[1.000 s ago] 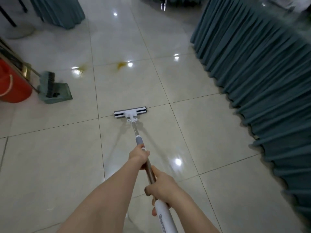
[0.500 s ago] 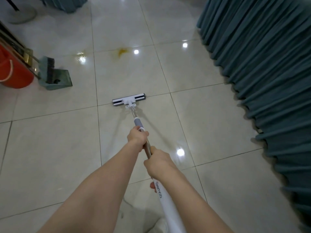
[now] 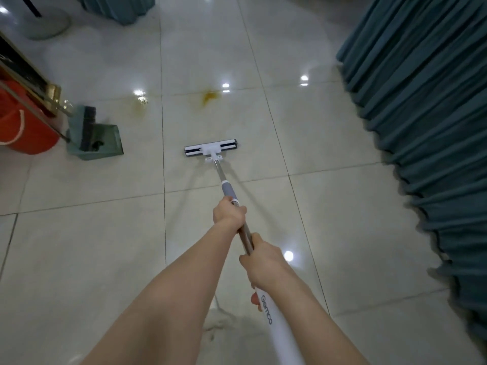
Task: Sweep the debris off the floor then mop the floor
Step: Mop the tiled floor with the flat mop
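A flat white mop head (image 3: 211, 148) lies on the glossy tiled floor (image 3: 92, 246), with a metal and grey shaft running back toward me. My left hand (image 3: 228, 213) grips the shaft just below the grey sleeve. Lower down, my right hand (image 3: 263, 262) grips it where the metal meets the white handle (image 3: 276, 327). A yellow-brown stain (image 3: 209, 97) marks the tile beyond the mop head, and a fainter one (image 3: 141, 104) lies to its left.
A green dustpan with a dark brush (image 3: 95, 133) stands at the left beside a red bucket (image 3: 23, 122). Pleated teal table skirting (image 3: 421, 114) runs down the right side. A round stand base (image 3: 44, 25) and more teal cloth (image 3: 116, 6) sit at the back left.
The mop head has slid forward across a tile joint, closer to the yellow stain. Both hands keep their grip on the shaft.
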{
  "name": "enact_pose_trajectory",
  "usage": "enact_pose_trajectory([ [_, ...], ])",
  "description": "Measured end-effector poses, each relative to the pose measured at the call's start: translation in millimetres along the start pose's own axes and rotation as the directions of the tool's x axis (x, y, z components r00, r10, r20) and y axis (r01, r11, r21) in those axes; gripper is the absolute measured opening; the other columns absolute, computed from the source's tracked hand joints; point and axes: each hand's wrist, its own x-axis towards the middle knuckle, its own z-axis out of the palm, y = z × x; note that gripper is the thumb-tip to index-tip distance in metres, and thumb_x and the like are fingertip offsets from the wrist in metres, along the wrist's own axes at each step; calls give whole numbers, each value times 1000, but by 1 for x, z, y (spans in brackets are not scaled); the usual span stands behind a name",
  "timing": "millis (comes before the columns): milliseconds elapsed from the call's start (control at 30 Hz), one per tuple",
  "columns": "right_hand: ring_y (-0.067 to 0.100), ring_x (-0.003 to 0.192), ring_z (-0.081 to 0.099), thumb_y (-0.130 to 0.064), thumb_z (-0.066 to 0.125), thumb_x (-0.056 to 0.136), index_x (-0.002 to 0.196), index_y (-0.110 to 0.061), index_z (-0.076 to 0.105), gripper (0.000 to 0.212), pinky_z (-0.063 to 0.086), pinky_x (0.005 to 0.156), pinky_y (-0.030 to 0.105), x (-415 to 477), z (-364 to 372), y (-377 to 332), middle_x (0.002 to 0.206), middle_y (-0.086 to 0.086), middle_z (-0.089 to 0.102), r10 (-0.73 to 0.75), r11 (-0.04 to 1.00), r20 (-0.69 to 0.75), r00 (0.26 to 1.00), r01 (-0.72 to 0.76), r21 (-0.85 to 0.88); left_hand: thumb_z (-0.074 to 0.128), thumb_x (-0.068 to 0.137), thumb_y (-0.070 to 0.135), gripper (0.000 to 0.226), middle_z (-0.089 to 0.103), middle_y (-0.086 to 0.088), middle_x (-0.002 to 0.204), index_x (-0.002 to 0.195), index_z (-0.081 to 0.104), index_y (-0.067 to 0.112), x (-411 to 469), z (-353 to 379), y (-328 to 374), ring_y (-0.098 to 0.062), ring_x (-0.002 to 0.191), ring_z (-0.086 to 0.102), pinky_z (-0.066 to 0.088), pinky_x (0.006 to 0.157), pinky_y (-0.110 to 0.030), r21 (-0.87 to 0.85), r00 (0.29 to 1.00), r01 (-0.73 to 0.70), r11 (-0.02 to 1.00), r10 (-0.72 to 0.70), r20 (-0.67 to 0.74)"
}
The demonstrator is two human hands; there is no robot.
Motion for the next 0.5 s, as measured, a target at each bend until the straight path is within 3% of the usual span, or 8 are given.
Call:
enact_pose_trajectory([
  [167, 33, 88, 65, -22, 44, 93, 115, -16, 48, 24, 57, 83, 47, 57, -41, -94, 96, 9, 56, 39, 997, 2, 999, -39, 73, 61, 85, 20, 42, 62, -14, 119, 126, 54, 14, 85, -43, 71, -33, 105, 59, 52, 89, -38, 52, 1000, -24, 998, 24, 5],
  [300, 28, 76, 59, -21, 44, 94, 120, -17, 47, 27, 57, 82, 45, 102, -74, -152, 90, 6, 53, 38, 996, 0, 999, -38, 77, 62, 85, 21, 38, 63, -15, 116, 122, 57, 11, 145, -65, 122, -33, 103, 60, 54, 85, -39, 87, 1000, -29, 996, 29, 2],
  [500, 24, 81, 58, -22, 44, 95, 138, -31, 37, 45, 55, 81, 36, 178, -129, -220, 105, 6, 60, -34, 997, 21, 999, 32, 64, 60, 88, 20, 39, 62, -13, 117, 126, 55, 13, 233, -77, 195, -30, 102, 59, 49, 80, -32, 114, 999, -40, 993, 41, -6],
])
